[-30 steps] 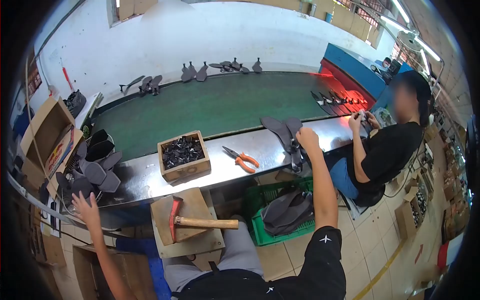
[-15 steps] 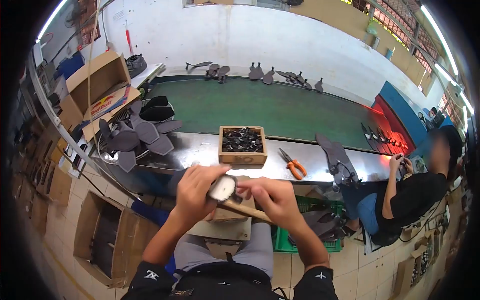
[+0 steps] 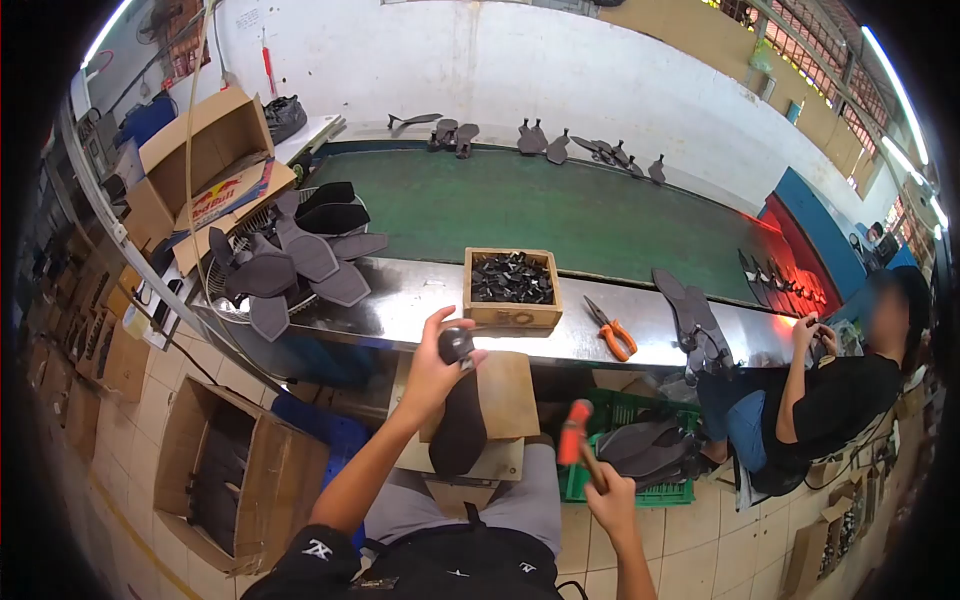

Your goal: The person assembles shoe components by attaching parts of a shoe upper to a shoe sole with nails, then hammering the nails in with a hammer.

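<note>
My left hand (image 3: pixel 437 370) is closed around the rounded black end of a dark shoe sole (image 3: pixel 460 430), above a wooden work board (image 3: pixel 508 395) in front of my lap. The sole's broad end points toward me, over the board. To the right, my right hand (image 3: pixel 612 500) grips the wooden handle of a hammer (image 3: pixel 575 432) with a red-orange head. The hammer is held up, apart from the sole. Beyond my left hand, a wooden box (image 3: pixel 512 316) of small black pieces stands on the metal bench edge, with orange-handled pliers (image 3: pixel 612 332) beside it.
Dark sole pieces (image 3: pixel 305 250) fill a basket at the left; more soles (image 3: pixel 692 315) lie on the bench at the right. A green conveyor belt (image 3: pixel 520 205) runs behind. Below are a green crate (image 3: pixel 640 494) and a cardboard box (image 3: pixel 265 500). A seated person (image 3: pixel 835 400) works at the right.
My right hand has moved away from the sole, right and toward me, and the hammer's head now shows. The sole has turned, so its white round face is out of sight.
</note>
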A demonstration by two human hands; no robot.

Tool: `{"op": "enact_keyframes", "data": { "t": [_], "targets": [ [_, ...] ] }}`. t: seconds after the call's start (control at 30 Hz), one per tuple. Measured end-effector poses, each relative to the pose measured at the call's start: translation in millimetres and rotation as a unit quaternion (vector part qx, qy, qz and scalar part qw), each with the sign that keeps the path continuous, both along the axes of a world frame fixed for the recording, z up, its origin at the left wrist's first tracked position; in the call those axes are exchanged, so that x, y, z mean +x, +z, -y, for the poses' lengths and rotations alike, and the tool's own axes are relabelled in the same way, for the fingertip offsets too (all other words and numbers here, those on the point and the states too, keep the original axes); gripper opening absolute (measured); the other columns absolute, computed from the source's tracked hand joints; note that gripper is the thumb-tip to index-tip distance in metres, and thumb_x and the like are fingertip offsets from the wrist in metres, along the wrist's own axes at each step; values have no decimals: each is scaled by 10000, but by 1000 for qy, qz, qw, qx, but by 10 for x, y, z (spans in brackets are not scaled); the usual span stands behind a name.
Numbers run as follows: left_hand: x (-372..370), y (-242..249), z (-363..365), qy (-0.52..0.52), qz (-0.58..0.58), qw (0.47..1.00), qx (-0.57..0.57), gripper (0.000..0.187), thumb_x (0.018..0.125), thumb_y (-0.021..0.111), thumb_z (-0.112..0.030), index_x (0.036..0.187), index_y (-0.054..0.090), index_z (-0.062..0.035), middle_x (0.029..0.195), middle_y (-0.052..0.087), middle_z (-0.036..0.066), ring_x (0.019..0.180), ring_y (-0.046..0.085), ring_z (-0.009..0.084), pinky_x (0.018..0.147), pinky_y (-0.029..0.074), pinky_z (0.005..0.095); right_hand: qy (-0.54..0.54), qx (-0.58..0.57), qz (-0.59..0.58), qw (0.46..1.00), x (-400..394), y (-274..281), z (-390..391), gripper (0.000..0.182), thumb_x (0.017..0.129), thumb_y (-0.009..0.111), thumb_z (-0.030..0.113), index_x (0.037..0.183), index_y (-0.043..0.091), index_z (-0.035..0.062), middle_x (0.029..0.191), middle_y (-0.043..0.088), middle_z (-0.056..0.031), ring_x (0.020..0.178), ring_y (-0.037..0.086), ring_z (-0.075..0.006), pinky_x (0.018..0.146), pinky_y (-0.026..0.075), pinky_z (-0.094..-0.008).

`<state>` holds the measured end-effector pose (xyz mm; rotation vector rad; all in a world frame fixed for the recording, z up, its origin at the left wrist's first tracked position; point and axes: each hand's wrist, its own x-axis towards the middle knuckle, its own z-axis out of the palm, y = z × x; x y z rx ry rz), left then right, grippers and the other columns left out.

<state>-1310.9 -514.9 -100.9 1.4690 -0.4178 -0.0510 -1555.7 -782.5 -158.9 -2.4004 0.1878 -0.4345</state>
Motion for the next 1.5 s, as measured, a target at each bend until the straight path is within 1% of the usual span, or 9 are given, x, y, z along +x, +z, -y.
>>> {"op": "enact_keyframes", "data": {
  "t": [0.07,0.13,0.27,0.37,0.53,0.83,1.1,1.4,1.5],
  "targets": [
    [204,-426,180,102,126,973,162,806,805,819,-224,1445,365,-37,1319,556,191,1187,590,296,998,468,394,-50,58,7,997,-288,65,50,269,823,687,71,1088,684,26,608,578,-97,501,582,-222,522,450,-316],
    [378,-449,192,130,221,937,237,743,793,818,-301,1389,456,-44,1317,565,171,1165,593,325,986,463,404,-94,104,32,990,-448,169,10,233,857,683,84,1086,699,45,654,623,-127,530,612,-269,532,449,-308],
    [788,-104,564,14,259,925,279,512,812,788,-292,1217,638,-17,1212,638,161,1097,625,338,946,489,391,-153,220,-35,963,-563,64,-39,153,929,646,115,1013,754,45,674,622,-24,566,469,-23,517,371,-223],
    [1093,246,904,-58,247,913,321,375,857,737,-218,1174,663,-32,1087,672,157,1006,649,321,863,509,392,-153,300,-38,941,-367,166,-138,157,929,657,131,1018,754,45,684,645,-27,577,503,-24,525,392,-239],
    [1684,120,1151,-86,433,752,490,178,840,707,-144,983,727,-42,1006,696,109,974,651,324,831,523,399,-64,219,21,973,-73,84,-123,173,926,673,154,1039,759,55,647,641,-140,503,606,-172,517,461,-308],
    [607,651,831,-29,324,923,205,95,810,780,-110,872,746,-47,864,708,80,735,675,218,630,534,310,3,413,148,899,737,630,-163,253,943,671,111,1177,671,14,853,701,-33,481,460,-19,430,341,-190],
    [-570,781,493,65,538,819,189,235,761,790,-39,971,690,-1,984,694,110,787,696,246,664,580,330,46,461,175,869,1146,1184,-700,293,910,697,37,1188,653,-44,842,704,-56,438,440,-13,380,307,-183],
    [-273,447,191,30,496,842,211,296,789,771,-47,1073,692,-30,1070,700,87,986,668,265,855,533,376,19,415,174,893,1459,888,-811,237,894,687,19,1125,670,-28,672,606,16,453,449,-20,421,324,-184],
    [155,28,228,150,375,879,254,305,825,759,-118,1105,683,-26,1102,699,101,992,659,274,878,516,379,22,396,141,907,1636,736,-615,232,898,664,25,1122,671,-35,668,582,34,458,425,-15,422,314,-186]
  ]
}}
